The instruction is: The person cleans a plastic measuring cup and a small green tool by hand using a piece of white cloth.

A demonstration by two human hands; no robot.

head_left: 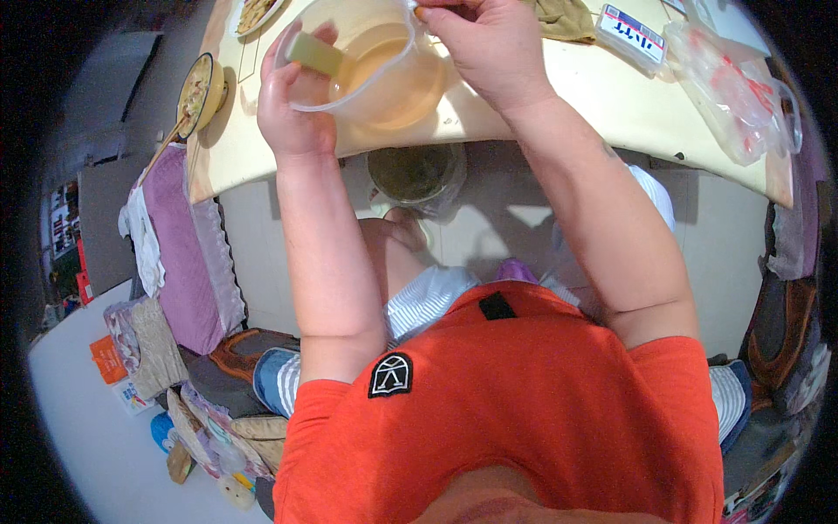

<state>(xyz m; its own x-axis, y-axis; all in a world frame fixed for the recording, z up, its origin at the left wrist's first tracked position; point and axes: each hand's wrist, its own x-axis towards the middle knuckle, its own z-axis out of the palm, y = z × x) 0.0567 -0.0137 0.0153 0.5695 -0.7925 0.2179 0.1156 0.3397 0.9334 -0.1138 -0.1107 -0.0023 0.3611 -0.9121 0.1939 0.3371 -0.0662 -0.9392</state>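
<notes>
A clear plastic tub with amber-brown liquid in it is tilted over the near edge of the table. My left hand is closed round its left side, fingers partly seen through the wall. A pale green block, perhaps a sponge, lies against the tub's inside beside those fingers; whether they touch it I cannot tell. At the tub's right rim, my right hand has its fingers pinched together on the edge. Something small and orange shows at its fingertips, too small to name.
A yellow bowl of food with chopsticks stands at the table's left edge. A plate of food lies farther back. To the right are a brown cloth, a white box and a plastic bag. Below sits a lined bin.
</notes>
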